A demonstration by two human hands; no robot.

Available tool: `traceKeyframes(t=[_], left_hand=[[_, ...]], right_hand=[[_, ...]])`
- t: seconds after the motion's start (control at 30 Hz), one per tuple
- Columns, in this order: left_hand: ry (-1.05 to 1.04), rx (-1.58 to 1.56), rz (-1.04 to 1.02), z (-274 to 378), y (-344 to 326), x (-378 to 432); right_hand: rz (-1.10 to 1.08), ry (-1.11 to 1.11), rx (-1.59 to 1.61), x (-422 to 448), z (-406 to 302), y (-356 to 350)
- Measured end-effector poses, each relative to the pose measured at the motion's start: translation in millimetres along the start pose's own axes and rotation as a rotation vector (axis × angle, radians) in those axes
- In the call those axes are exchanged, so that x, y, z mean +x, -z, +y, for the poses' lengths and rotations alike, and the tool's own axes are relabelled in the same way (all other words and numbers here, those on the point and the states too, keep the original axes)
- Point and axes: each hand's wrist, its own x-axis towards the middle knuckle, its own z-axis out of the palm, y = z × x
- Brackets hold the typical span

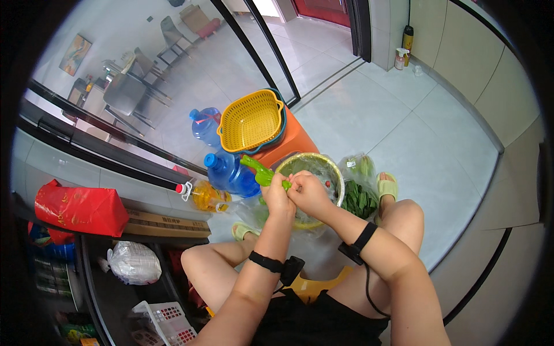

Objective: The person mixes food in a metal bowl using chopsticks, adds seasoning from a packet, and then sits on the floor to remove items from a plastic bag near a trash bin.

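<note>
My left hand (278,194) is closed around a green vegetable (261,172), perhaps a pepper, whose long end points up and left. Against it, my right hand (308,193) has its fingers curled at the vegetable's lower end; whether they grip it is hidden. Both hands are above the near left rim of a round bin (340,173) lined with a clear plastic bag. Dark leafy greens (359,199) lie in plastic right of the bin. A yellow perforated basket (251,122) sits in a teal one on an orange stool (296,138).
Two blue water jugs (231,173) and a bottle of yellow oil (210,195) stand left of the stool. At far left, a shelf bears a red bag (82,209) and a cardboard box (164,225). Cabinets (467,47) line the right side. Spray bottles (400,59) stand by the wall.
</note>
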Motion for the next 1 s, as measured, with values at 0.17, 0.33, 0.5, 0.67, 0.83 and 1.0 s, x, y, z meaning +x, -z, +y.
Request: traceKeyframes(t=[0.17,0.33,0.5,0.67,0.83,1.0], left_hand=[[-0.173,0.168,-0.06,-14,-5,-6],[-0.057,0.139,-0.163,0,22,19],[0.437,-0.142,-0.162,17,41,29],[0.537,-0.271,-0.078,31,36,29],[0.5,-0.189,-0.034,18,30,41],[0.323,-0.122,0.043,2,27,32]], right_hand=[[0.041,-0.008,-0.08,1,33,-7],[-0.093,-0.168,-0.338,3,6,4],[-0.129,0.324,-0.524,10,10,16],[-0.174,0.417,-0.435,6,7,13],[-0.057,0.11,0.051,0,4,-2],[0.023,0.051,0.053,-4,29,-15]])
